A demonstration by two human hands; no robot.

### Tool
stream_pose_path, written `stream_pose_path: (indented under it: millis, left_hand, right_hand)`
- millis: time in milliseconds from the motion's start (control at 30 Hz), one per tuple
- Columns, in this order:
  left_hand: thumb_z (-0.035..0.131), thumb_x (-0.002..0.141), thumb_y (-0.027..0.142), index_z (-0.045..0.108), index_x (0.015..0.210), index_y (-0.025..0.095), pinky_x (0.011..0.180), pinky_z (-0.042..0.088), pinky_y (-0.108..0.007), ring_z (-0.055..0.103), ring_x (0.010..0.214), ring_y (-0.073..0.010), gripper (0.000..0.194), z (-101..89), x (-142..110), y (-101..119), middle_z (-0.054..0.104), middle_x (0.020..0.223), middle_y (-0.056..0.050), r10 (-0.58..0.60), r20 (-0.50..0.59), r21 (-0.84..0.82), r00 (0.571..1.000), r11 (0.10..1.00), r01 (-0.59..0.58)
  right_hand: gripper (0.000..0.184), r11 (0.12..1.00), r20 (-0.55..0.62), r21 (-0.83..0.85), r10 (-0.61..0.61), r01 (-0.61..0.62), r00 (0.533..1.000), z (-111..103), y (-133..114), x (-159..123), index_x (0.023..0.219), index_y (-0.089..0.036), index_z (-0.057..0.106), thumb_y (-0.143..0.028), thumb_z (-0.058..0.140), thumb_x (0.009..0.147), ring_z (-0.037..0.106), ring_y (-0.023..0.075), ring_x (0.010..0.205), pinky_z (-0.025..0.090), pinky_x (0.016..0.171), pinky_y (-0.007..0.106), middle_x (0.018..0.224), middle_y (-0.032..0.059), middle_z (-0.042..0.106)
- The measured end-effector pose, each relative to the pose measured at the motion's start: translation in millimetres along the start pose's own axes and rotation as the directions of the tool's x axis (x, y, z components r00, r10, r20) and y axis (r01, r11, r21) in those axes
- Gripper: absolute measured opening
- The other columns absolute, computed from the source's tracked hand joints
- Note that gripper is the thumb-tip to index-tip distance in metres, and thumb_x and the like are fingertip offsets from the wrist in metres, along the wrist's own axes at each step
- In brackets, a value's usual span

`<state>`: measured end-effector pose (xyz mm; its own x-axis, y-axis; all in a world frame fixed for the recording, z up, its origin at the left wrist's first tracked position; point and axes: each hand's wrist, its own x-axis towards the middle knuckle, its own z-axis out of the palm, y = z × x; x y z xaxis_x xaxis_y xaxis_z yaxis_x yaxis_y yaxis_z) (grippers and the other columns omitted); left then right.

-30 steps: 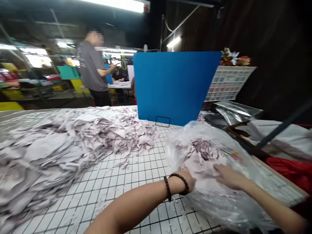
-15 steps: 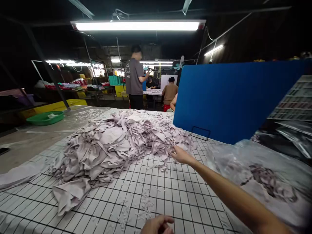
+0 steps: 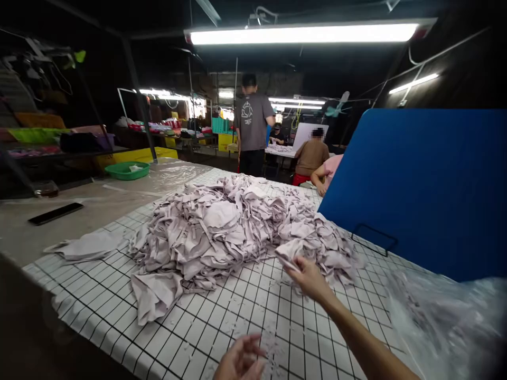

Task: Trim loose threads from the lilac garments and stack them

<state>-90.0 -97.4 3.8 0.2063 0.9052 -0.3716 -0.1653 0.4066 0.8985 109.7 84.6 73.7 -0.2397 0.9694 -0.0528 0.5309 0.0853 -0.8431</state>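
A large heap of pale pinkish-grey fabric pieces (image 3: 198,232) lies on the table with a white, black-gridded cover (image 3: 253,311). At the near right edge of the heap, my right hand (image 3: 311,277) pinches a fabric piece (image 3: 291,250) between thumb and fingers. Nearer to me, my left hand (image 3: 240,359) hovers over the grid with its fingers apart and nothing in them. Small fabric scraps (image 3: 271,338) are scattered beside it. To the right sits a clear plastic bag (image 3: 455,311), blurred, with fabric dimly visible inside.
A blue board (image 3: 420,184) stands upright at the right on a black wire stand (image 3: 374,240). To the left are a few flat fabric pieces (image 3: 91,245), a phone (image 3: 55,214) and a green basin (image 3: 127,170). Several people, one standing (image 3: 253,126), are beyond the table.
The view has swung left. Both hands left the bag; my right hand went to the heap and now holds a fabric piece lifted from it. The standing person has turned their back.
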Motion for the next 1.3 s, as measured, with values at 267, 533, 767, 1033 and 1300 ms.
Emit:
stream_pose_path:
  millis: [267, 533, 767, 1033, 1300]
  left_hand:
    - [0.065, 0.071, 0.018, 0.054, 0.119, 0.019, 0.098, 0.039, -0.034, 0.049, 0.113, -0.0222, 0.049, 54.5, 57, 28, 0.054, 0.121, -0.009, 0.397, 0.102, 0.385, 0.912, 0.829, -0.404]
    - [0.070, 0.070, 0.040, 0.052, 0.120, 0.019, 0.081, 0.046, -0.029, 0.056, 0.089, -0.0176, 0.057, 57.5, 65, 50, 0.060, 0.099, -0.005, 0.299, 0.438, 0.361, 0.848, 0.805, -0.471]
    - [0.055, 0.082, 0.038, 0.043, 0.126, 0.017, 0.075, 0.047, -0.029, 0.054, 0.083, -0.0168, 0.050, 76.8, 70, 44, 0.055, 0.100, -0.008, 0.532, 0.123, 0.466, 0.838, 0.715, -0.522]
    - [0.052, 0.081, 0.033, 0.063, 0.092, 0.016, 0.084, 0.045, -0.032, 0.056, 0.094, -0.0205, 0.023, 61.1, 103, 55, 0.063, 0.096, -0.007, 0.308, 0.137, 0.428, 0.942, 0.839, -0.336]
    - [0.063, 0.077, 0.035, 0.064, 0.088, 0.009, 0.060, 0.049, -0.024, 0.062, 0.066, -0.0147, 0.028, 40.1, 106, 79, 0.068, 0.080, -0.007, -0.053, 0.271, -0.077, 0.961, 0.994, 0.077]
  right_hand:
    - [0.027, 0.628, 0.187, 0.746, 0.122, -0.222, 0.975, 19, -2, -111, 0.085, -0.017, 0.063, -0.042, 0.065, 0.077, 0.055, 0.0123, 0.059, 0.045, 0.058, 0.024, 0.069, 0.0005, 0.062]
    - [0.028, 0.504, 0.102, 0.837, 0.238, -0.213, 0.966, -13, 14, -133, 0.093, -0.015, 0.065, -0.038, 0.067, 0.076, 0.062, 0.0174, 0.072, 0.049, 0.068, 0.028, 0.084, 0.0054, 0.068]
    - [0.025, 0.481, 0.212, 0.824, 0.230, -0.300, 0.950, -23, 24, -133, 0.090, -0.014, 0.069, -0.036, 0.067, 0.076, 0.062, 0.0166, 0.076, 0.048, 0.071, 0.026, 0.084, 0.0061, 0.069]
    - [0.032, 0.728, 0.381, 0.604, 0.094, -0.324, 0.920, -43, 36, -138, 0.089, -0.014, 0.064, -0.033, 0.075, 0.065, 0.054, 0.0114, 0.062, 0.040, 0.055, 0.021, 0.076, 0.0023, 0.063]
    - [0.052, 0.896, -0.178, -0.312, 0.271, -0.315, 0.946, -44, 78, -133, 0.123, -0.024, 0.049, -0.026, 0.057, 0.072, 0.054, 0.0135, 0.066, 0.037, 0.057, 0.024, 0.093, 0.0034, 0.059]
